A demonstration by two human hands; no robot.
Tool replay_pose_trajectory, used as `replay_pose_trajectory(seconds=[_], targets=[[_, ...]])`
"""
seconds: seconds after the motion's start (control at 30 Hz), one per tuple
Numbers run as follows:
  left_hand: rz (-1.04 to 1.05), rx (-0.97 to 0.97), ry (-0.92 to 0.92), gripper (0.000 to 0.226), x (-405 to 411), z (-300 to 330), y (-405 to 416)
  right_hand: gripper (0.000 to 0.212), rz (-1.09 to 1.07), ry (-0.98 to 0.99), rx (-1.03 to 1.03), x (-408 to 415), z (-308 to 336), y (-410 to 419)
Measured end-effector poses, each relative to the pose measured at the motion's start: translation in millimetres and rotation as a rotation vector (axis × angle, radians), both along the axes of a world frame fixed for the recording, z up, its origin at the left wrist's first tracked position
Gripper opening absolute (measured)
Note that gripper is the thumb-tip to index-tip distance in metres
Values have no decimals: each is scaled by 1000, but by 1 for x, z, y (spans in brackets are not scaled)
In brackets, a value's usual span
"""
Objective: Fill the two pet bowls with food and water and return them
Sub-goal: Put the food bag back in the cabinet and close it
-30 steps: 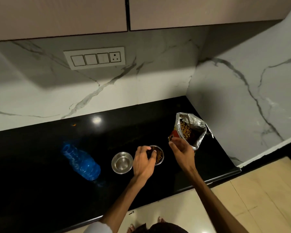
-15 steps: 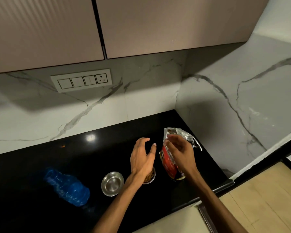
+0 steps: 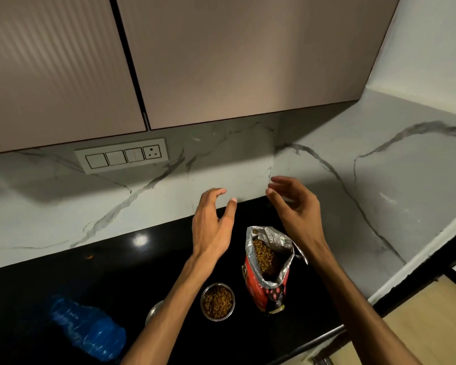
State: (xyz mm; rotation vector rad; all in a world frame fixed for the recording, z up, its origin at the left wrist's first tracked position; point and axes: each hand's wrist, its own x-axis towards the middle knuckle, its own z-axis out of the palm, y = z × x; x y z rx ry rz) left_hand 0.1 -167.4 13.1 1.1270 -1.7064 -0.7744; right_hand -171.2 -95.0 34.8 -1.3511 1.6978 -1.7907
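A small steel bowl (image 3: 217, 302) full of brown kibble sits on the black counter (image 3: 121, 275). Left of it, only the rim of a second steel bowl (image 3: 153, 312) shows, mostly hidden behind my left forearm. A red food bag (image 3: 267, 270) stands upright and open to the right of the filled bowl, kibble visible inside. A blue water bottle (image 3: 90, 329) lies on its side at the left. My left hand (image 3: 212, 222) and right hand (image 3: 295, 206) are both raised above the counter with relaxed, spread fingers, holding nothing.
Marble backsplash walls meet in a corner behind the bag. A switch panel (image 3: 121, 159) is on the back wall, under beige wall cabinets (image 3: 221, 61). The counter's front edge runs at the lower right, with light floor (image 3: 432, 325) beyond.
My right hand has let go of the food bag, which now stands on its own. Both hands have risen away from the bowls. The view has tilted upward.
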Motion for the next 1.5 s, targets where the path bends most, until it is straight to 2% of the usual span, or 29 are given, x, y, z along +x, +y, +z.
replay_pose_trajectory(seconds=[0.2, 0.33, 0.63, 0.83, 0.97, 1.1, 1.37, 1.5], targets=[[12, -80, 48, 43, -9, 42, -4, 23, -15, 88, -82, -13, 38, -2], [29, -88, 121, 29, -11, 65, -11, 26, -12, 164, -155, -17, 67, -7], [80, 117, 566, 23, 4, 106, -28, 35, 1, 323, -311, -4, 123, -20], [54, 315, 783, 7, 22, 114, -44, 36, -6, 392, -360, 20, 148, -27], [9, 362, 853, 9, 34, 118, -52, 37, -26, 405, -364, 39, 159, -32], [-23, 369, 891, 33, 47, 124, -55, 38, -46, 417, -366, 59, 164, -36], [-124, 352, 949, 5, 64, 140, -54, 41, -111, 478, -351, 91, 169, -44], [-185, 406, 996, 12, 68, 144, -53, 42, -132, 483, -345, 103, 170, -45]])
